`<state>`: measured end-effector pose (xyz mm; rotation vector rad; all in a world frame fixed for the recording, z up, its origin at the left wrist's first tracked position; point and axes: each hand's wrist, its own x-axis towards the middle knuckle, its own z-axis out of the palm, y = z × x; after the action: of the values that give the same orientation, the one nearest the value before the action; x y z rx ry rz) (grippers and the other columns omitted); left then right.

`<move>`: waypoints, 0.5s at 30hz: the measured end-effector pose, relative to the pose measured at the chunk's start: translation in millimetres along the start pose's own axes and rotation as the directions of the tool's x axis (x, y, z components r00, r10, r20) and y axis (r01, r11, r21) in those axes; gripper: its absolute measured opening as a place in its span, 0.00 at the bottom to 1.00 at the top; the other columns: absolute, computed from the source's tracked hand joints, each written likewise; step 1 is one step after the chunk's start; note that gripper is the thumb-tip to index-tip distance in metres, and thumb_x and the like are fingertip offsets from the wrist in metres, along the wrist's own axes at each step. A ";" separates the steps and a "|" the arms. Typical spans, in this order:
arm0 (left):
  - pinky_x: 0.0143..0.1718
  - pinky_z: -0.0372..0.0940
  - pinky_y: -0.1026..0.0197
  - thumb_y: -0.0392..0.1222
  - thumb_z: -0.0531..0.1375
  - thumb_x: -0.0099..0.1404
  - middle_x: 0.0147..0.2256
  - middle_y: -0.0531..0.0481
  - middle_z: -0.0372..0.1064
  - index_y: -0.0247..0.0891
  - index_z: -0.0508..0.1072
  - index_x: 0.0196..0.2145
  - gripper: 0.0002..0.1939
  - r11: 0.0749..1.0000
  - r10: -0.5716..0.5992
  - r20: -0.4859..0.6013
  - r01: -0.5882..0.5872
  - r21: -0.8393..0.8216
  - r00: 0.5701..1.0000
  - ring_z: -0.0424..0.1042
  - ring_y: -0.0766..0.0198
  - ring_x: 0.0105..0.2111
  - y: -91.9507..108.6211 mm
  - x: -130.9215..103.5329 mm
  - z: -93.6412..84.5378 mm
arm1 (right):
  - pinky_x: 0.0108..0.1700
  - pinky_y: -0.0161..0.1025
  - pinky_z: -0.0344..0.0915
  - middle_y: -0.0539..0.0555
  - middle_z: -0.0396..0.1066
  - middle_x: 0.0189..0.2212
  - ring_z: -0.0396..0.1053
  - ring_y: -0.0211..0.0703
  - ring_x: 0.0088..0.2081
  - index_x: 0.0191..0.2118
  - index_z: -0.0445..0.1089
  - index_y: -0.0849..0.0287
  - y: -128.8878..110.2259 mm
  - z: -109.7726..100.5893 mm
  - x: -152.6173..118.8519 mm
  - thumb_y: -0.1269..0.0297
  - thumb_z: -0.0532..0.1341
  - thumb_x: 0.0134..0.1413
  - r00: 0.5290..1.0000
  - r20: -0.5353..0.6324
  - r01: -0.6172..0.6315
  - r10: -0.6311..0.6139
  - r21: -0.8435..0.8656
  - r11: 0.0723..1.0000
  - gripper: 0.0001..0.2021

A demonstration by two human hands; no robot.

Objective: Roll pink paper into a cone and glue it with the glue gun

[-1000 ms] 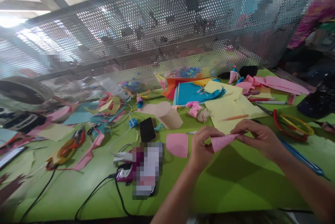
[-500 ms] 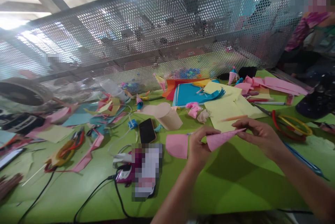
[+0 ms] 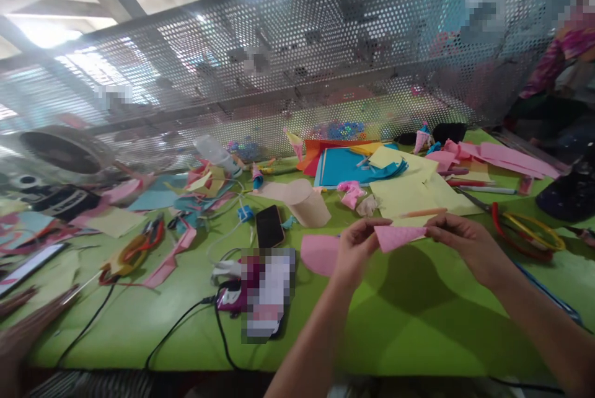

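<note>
A pink paper cone (image 3: 398, 238) with a lined pattern is held above the green table, lying sideways with its point to the right. My left hand (image 3: 356, 250) pinches its wide end between thumb and fingers. At the narrow tip, the fingers of my right hand (image 3: 458, 240) are closed. Just left of my left wrist, a flat pink paper piece (image 3: 318, 254) with a curved edge lies on the table, partly covered by the hand. Behind the cone is pale yellow paper (image 3: 418, 184) with an orange pencil-like stick (image 3: 423, 212) across it.
Another person's hand (image 3: 39, 320) reaches in at the lower left. Phones (image 3: 269, 227), a purple charger with cables (image 3: 232, 297) and orange-handled scissors (image 3: 134, 249) lie leftward. Red-and-yellow-handled scissors (image 3: 530, 234) rest at right. A perforated metal screen (image 3: 279, 69) stands behind.
My hands have turned the cone, so its tip now points more level to the right. The other person's hand has come further in from the left. The camera view has swung slightly left.
</note>
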<state>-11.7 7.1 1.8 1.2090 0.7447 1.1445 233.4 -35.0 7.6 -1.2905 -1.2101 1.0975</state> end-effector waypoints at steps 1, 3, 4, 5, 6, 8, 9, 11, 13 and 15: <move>0.38 0.68 0.62 0.49 0.71 0.61 0.38 0.45 0.80 0.38 0.85 0.47 0.18 0.999 0.013 0.017 -0.013 -0.047 1.000 0.74 0.62 0.35 1.2 0.6 -1.2 | 0.36 0.37 0.66 0.51 0.74 0.31 0.68 0.41 0.34 0.33 0.80 0.55 3.0 -0.5 1.8 0.44 0.76 0.48 0.999 -0.023 -0.022 0.024 0.063 0.998 0.18; 0.41 0.70 0.58 0.58 0.69 0.63 0.43 0.43 0.80 0.40 0.82 0.55 0.27 0.992 0.052 0.075 -0.043 -0.116 0.996 0.76 0.60 0.38 2.6 1.4 -2.9 | 0.35 0.36 0.67 0.51 0.74 0.30 0.69 0.40 0.33 0.34 0.80 0.55 9.6 -1.6 5.3 0.47 0.78 0.46 0.995 -0.042 -0.082 0.094 0.227 0.970 0.17; 0.43 0.71 0.57 0.60 0.69 0.63 0.47 0.41 0.80 0.41 0.79 0.59 0.31 0.991 0.066 0.117 -0.051 -0.127 0.991 0.78 0.57 0.41 2.6 1.6 -2.9 | 0.34 0.36 0.68 0.51 0.75 0.30 0.70 0.40 0.32 0.34 0.81 0.54 12.7 -2.0 6.7 0.48 0.79 0.45 0.991 -0.031 -0.114 0.130 0.299 0.947 0.17; 0.46 0.71 0.55 0.62 0.70 0.63 0.51 0.40 0.79 0.42 0.77 0.61 0.34 0.992 0.072 0.162 -0.053 -0.118 0.984 0.78 0.54 0.46 2.2 1.6 -2.3 | 0.33 0.37 0.69 0.51 0.75 0.30 0.70 0.40 0.32 0.35 0.81 0.54 15.4 -1.9 7.6 0.49 0.79 0.44 0.987 -0.015 -0.143 0.158 0.348 0.926 0.17; 0.49 0.71 0.53 0.62 0.71 0.61 0.54 0.39 0.78 0.43 0.75 0.63 0.37 0.994 0.073 0.200 -0.056 -0.090 0.977 0.78 0.51 0.51 1.6 1.3 -1.0 | 0.32 0.38 0.70 0.51 0.76 0.31 0.70 0.40 0.31 0.35 0.81 0.54 17.5 -1.3 8.0 0.48 0.79 0.44 0.984 0.002 -0.164 0.176 0.376 0.912 0.17; 0.57 0.69 0.49 0.60 0.75 0.57 0.59 0.37 0.75 0.44 0.73 0.65 0.42 0.998 0.067 0.240 -0.068 -0.004 0.968 0.73 0.46 0.59 0.8 -0.2 3.5 | 0.32 0.39 0.72 0.52 0.77 0.32 0.72 0.41 0.30 0.35 0.81 0.52 20.6 1.8 6.7 0.48 0.78 0.46 0.981 0.039 -0.191 0.191 0.392 0.900 0.16; 0.60 0.67 0.47 0.59 0.77 0.56 0.61 0.37 0.74 0.44 0.73 0.66 0.44 0.997 0.063 0.242 -0.073 0.035 0.968 0.71 0.45 0.62 1.2 -1.4 6.4 | 0.33 0.39 0.74 0.52 0.78 0.32 0.72 0.42 0.31 0.35 0.81 0.52 21.8 4.3 5.3 0.48 0.77 0.48 0.978 0.063 -0.207 0.198 0.392 0.896 0.15; 0.65 0.64 0.45 0.58 0.77 0.56 0.63 0.37 0.72 0.43 0.72 0.66 0.44 0.995 0.052 0.239 -0.071 0.070 0.970 0.69 0.44 0.65 4.2 -4.1 12.2 | 0.35 0.40 0.75 0.52 0.79 0.33 0.74 0.43 0.33 0.35 0.81 0.51 24.9 10.8 1.5 0.49 0.75 0.52 0.970 0.115 -0.242 0.214 0.393 0.887 0.13; 0.67 0.62 0.44 0.58 0.75 0.59 0.65 0.37 0.71 0.42 0.75 0.64 0.39 0.997 0.044 0.244 -0.057 0.047 0.969 0.67 0.44 0.67 8.8 -6.0 16.6 | 0.37 0.41 0.76 0.53 0.79 0.34 0.76 0.44 0.35 0.36 0.82 0.50 29.2 18.2 -2.1 0.49 0.74 0.54 0.964 0.151 -0.260 0.217 0.379 0.888 0.12; 0.67 0.63 0.44 0.59 0.73 0.62 0.62 0.38 0.73 0.40 0.80 0.55 0.30 0.998 0.052 0.242 -0.057 0.011 0.969 0.70 0.44 0.65 11.6 -5.9 18.6 | 0.38 0.43 0.76 0.53 0.80 0.35 0.77 0.46 0.36 0.36 0.82 0.50 33.1 24.8 -4.8 0.48 0.74 0.53 0.962 0.167 -0.262 0.214 0.355 0.898 0.12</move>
<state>0.4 -5.0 16.7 1.3633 0.5408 1.0140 210.9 -37.2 -27.4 -1.1022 -0.8847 1.5258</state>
